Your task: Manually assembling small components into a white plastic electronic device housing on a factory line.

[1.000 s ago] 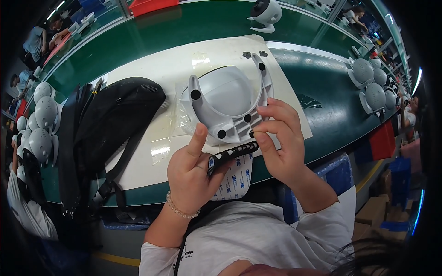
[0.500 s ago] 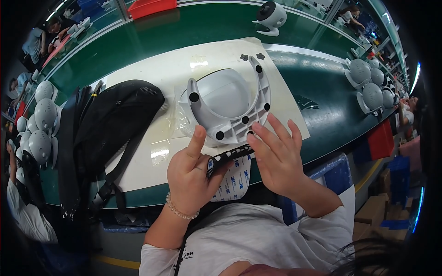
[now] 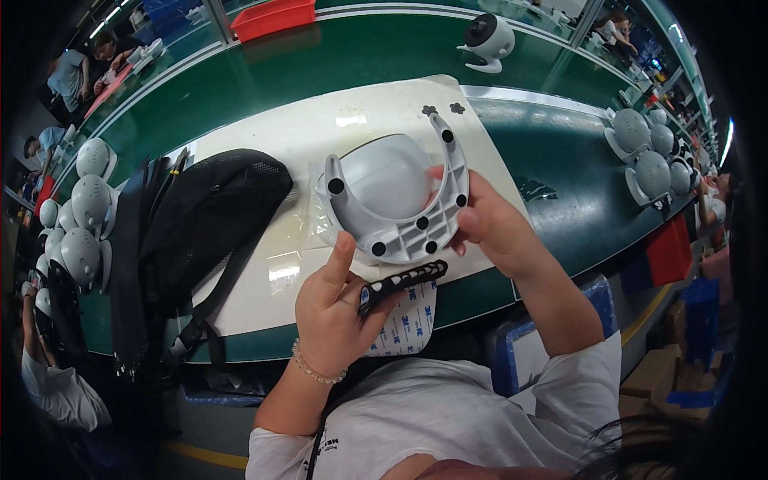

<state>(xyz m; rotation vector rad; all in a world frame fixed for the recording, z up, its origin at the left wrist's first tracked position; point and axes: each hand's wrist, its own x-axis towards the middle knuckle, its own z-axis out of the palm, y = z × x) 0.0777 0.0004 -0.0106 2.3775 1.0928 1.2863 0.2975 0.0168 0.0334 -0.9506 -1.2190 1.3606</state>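
A white plastic housing (image 3: pixel 384 180) with a smooth rounded body lies before me. Its curved, ribbed stand (image 3: pixel 392 250) faces up and bears several round black pads. My right hand (image 3: pixel 498 228) grips the stand's right side, thumb on the near face and a fingertip showing inside the curve. Close to the table's front edge, my left hand (image 3: pixel 330 316) is closed on a bent sheet of adhesive pads (image 3: pixel 406 320). The sheet has a black perforated edge and a white backing with blue print. My left thumb points up, just short of the stand.
A black mesh bag (image 3: pixel 212 200) with straps lies left on the cream mat (image 3: pixel 304 132). White rounded units (image 3: pixel 90 204) cluster at the far left, with more units (image 3: pixel 652 172) at the right. Another unit (image 3: pixel 490 40) and a red tray (image 3: pixel 274 18) stand at the back.
My right hand has moved from the stand's near edge to its right side and taken hold there. A black pad at the near edge now shows uncovered. My left hand still holds the sheet.
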